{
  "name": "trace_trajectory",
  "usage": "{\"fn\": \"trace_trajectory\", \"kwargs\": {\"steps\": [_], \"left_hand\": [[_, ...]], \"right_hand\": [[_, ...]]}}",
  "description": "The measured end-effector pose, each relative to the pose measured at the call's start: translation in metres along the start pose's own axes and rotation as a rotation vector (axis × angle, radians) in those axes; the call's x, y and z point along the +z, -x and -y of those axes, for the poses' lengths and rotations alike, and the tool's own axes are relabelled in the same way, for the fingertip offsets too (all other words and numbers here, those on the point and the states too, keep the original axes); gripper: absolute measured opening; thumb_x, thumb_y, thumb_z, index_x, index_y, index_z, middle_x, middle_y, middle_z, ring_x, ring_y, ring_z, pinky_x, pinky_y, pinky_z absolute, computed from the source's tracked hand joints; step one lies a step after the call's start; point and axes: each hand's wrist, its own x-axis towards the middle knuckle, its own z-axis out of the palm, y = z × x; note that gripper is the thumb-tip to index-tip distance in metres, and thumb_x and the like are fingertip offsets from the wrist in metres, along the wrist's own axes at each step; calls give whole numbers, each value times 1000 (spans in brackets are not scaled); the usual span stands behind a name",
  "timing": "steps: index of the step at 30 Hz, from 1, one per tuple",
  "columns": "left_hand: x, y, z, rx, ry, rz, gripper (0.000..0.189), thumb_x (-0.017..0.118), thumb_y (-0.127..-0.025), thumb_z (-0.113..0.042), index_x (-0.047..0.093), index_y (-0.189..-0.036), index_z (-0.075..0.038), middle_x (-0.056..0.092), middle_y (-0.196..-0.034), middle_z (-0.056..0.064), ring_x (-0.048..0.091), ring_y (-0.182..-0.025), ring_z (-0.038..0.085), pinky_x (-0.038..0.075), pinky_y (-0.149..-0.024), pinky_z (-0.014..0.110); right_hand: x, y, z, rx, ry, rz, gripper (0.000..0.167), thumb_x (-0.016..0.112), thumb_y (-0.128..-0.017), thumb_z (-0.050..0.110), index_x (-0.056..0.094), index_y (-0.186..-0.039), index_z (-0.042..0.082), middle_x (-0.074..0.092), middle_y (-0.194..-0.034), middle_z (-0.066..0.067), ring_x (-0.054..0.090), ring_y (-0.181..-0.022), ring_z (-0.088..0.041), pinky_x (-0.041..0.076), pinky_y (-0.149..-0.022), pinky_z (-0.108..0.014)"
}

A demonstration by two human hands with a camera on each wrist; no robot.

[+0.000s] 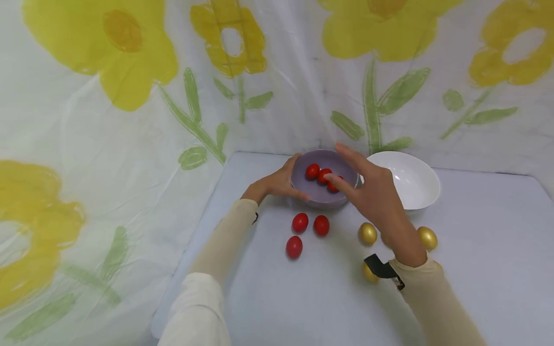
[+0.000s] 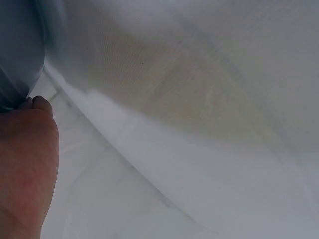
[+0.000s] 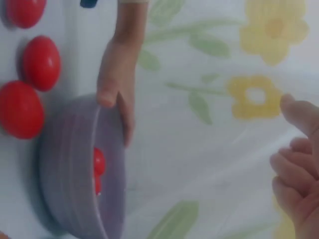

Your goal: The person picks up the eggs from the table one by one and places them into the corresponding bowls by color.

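Observation:
A purple bowl (image 1: pixel 322 196) stands near the back edge of the table, with three red eggs (image 1: pixel 313 171) in it. My left hand (image 1: pixel 281 181) grips the bowl's left side, thumb toward the near rim; the left wrist view catches only part of that hand (image 2: pixel 25 169) against the bowl's wall (image 2: pixel 20 50). Over the bowl's right side hovers my right hand (image 1: pixel 376 197), its thumb and forefinger spread apart. Nothing lies between those fingers in the right wrist view (image 3: pixel 299 174). Three more red eggs (image 1: pixel 294 247) lie on the table in front of the bowl.
Just right of the purple bowl is a white bowl (image 1: pixel 417 185), partly behind my right hand. Several gold eggs (image 1: pixel 368 233) lie around and below my right wrist, some partly hidden. A flower-printed sheet (image 1: pixel 277 105) hangs behind the table (image 1: pixel 277 298) and along its left side.

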Motion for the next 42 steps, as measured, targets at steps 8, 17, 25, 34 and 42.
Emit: {"fn": "trace_trajectory", "kwargs": {"steps": [8,17,25,34,42], "left_hand": [[-1,-1,3,28,-3,2,142,93,-68,-63,0,-169,-24,25,-165,-3,33,-146,15,42,-117,45],[-5,3,3,18,8,-15,147,95,-67,-62,-1,-169,-18,21,-169,2,31,-149,21,37,-120,50],[-2,2,3,-19,36,-3,152,95,-65,-65,-6,-170,-20,13,-173,3,25,-154,24,32,-123,53],[2,3,2,-6,20,0,150,95,-66,-64,-5,-170,-17,18,-171,1,28,-151,21,36,-121,50],[3,4,3,-11,38,-11,149,95,-67,-61,-4,-170,-18,19,-170,1,29,-151,22,36,-121,50]], "right_hand": [[12,44,-3,-3,-60,147,74,92,-85,14,60,-151,19,64,-147,3,66,-130,-22,48,-106,-20],[52,80,-25,209,20,512,65,87,-91,32,61,-149,18,69,-141,-4,68,-126,-29,57,-100,-50],[75,89,-34,294,141,589,63,88,-89,24,61,-145,10,74,-120,-7,69,-99,-22,60,-93,-43],[78,92,-38,331,166,565,43,87,-91,19,63,-125,12,71,-91,-2,61,-78,-16,59,-78,-38],[75,92,-42,397,135,579,40,88,-89,22,59,-116,17,66,-86,1,58,-71,-16,55,-72,-33]]}}
